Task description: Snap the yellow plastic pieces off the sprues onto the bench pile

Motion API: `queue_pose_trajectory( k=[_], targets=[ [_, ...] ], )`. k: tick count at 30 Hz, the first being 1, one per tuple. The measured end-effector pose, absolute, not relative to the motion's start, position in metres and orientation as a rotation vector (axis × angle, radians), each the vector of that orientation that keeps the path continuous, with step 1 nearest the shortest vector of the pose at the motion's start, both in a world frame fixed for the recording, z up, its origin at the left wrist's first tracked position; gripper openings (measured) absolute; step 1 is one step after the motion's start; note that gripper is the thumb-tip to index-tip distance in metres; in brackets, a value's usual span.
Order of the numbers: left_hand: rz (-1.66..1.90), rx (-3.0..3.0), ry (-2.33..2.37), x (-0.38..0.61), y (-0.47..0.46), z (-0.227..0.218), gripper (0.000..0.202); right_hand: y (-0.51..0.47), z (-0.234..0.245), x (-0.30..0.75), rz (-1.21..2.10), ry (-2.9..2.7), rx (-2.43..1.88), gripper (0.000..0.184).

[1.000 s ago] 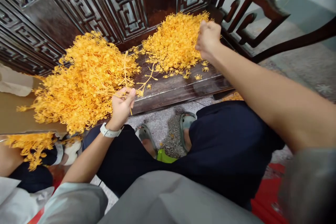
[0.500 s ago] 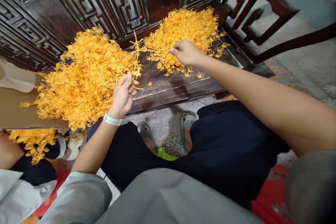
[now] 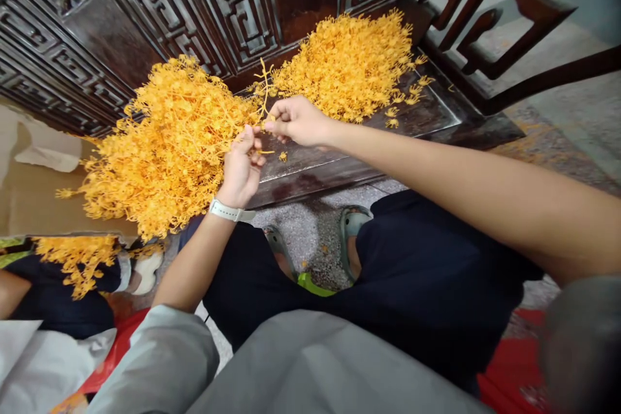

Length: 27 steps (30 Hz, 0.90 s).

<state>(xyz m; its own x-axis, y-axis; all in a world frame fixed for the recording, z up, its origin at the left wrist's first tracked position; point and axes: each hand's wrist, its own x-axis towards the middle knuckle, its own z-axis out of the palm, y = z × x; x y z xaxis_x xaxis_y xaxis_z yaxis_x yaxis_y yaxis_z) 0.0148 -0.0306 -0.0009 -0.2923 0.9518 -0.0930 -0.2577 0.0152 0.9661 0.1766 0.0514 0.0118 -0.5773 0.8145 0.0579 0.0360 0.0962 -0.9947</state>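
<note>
My left hand, with a white watch on the wrist, is closed on the stem of an orange plastic sprig that stands up between my hands. My right hand pinches the same sprig just to the right, fingertips almost touching the left hand. A large heap of branched orange sprigs lies left of my hands. A second pile of small loose orange pieces lies behind my right hand on the dark wooden bench seat.
Carved dark wood panels rise behind the bench, and its armrest stands at the right. A cardboard sheet lies at left. Another person's leg with more orange sprigs is at lower left. My sandalled feet rest on speckled floor.
My right hand came back from the loose pile on the right to meet my left hand at the sprig. My left hand rose a little, lifting the sprig upright.
</note>
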Motion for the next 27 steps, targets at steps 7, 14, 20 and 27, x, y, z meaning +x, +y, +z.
queue_pose_trajectory(
  k=[7, 14, 20, 27],
  targets=[
    [1.503, 1.087, 1.386, 0.021, -0.036, 0.000, 0.039, 0.101, 0.002, 0.213, 0.953, -2.325, -0.852, 0.021],
    [1.675, 1.277, 1.467, 0.023, -0.027, -0.008, 0.039, 0.104, 0.010, 0.203, 0.211, -2.720, -0.850, 0.034],
    [1.726, 1.248, 1.493, 0.018, -0.030, -0.003, 0.045, 0.115, 0.005, 0.192, -0.061, -2.794, -0.905, 0.036],
    [1.878, 1.212, 1.581, -0.043, -0.043, 0.023, 0.043, 0.163, -0.064, 0.289, 0.230, -2.698, -1.524, 0.028]
  ],
)
